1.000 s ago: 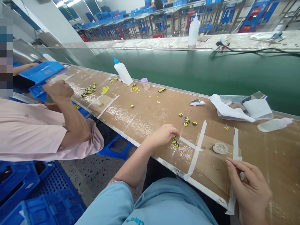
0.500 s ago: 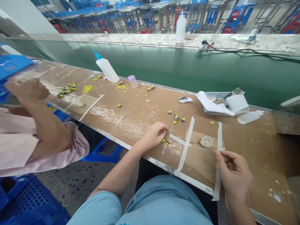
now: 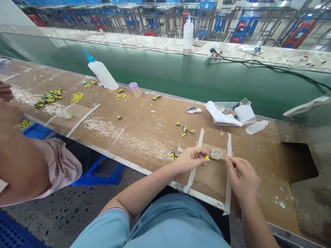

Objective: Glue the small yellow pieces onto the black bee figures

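Pinched in the fingertips of my left hand (image 3: 192,159) is a small yellow-and-black piece (image 3: 207,157), held just left of a small clear dish (image 3: 215,152). My right hand (image 3: 241,175) grips a thin pale stick (image 3: 222,157), whose far end reaches the dish. Under the dish lies a cardboard sheet (image 3: 210,179) between strips of white tape. Two or so similar yellow-and-black pieces (image 3: 172,155) rest left of my left hand. Several more pieces (image 3: 184,130) are grouped farther back.
A blue-tipped white bottle (image 3: 103,74) and a purple-lidded jar (image 3: 134,89) stand along the back edge. A plastic tray with white paper (image 3: 224,115) and a small bottle (image 3: 257,127) lie back right. A co-worker's arm (image 3: 23,162) is at left, near piled pieces (image 3: 49,98).
My left hand has moved right from the loose pieces to the dish, carrying a yellow-and-black piece. The right hand keeps the stick at the dish. The view has shifted to the right.
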Demonstrator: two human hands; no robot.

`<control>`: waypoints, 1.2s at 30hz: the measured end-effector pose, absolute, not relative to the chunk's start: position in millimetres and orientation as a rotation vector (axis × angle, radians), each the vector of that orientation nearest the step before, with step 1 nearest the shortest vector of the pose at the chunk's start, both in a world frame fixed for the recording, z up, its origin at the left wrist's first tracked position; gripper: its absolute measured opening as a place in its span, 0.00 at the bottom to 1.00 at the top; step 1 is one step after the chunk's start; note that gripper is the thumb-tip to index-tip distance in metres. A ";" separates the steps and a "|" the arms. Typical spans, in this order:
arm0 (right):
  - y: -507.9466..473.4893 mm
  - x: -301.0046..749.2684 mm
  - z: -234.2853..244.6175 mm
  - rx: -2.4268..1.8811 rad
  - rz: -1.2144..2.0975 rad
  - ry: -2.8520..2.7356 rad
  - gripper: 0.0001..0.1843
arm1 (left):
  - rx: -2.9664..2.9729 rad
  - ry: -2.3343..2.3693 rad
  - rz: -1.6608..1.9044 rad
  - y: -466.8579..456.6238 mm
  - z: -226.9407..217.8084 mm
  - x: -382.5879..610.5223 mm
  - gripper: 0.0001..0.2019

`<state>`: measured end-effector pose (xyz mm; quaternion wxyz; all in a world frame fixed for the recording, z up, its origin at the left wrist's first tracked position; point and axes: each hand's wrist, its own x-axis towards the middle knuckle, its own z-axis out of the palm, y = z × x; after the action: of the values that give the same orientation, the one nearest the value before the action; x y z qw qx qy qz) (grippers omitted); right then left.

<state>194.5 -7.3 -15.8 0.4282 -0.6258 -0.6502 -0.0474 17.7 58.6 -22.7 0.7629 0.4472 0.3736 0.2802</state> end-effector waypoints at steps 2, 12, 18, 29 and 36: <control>-7.6 195.0 -17.3 -1.542 -0.147 -1.633 0.11 | 0.907 0.798 0.656 58.4 -27.7 19.1 0.18; -13.3 194.5 -14.0 -1.578 -0.090 -1.504 0.11 | 0.759 0.787 0.648 58.4 -29.7 17.2 0.26; -16.1 188.4 -6.5 -1.494 -0.078 -1.574 0.08 | 0.762 0.797 0.662 57.4 -31.4 17.7 0.25; -13.0 182.3 -11.0 -1.454 -0.106 -1.655 0.08 | 0.774 0.802 0.660 56.8 -31.5 17.6 0.25; -13.8 183.8 -15.2 -1.516 -0.129 -1.700 0.12 | 0.786 0.798 0.681 56.3 -33.9 17.7 0.25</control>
<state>183.8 -13.8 -15.2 0.4169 -0.6041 -0.6772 -0.0515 17.7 56.3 -33.9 0.7928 0.3656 0.3709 0.3166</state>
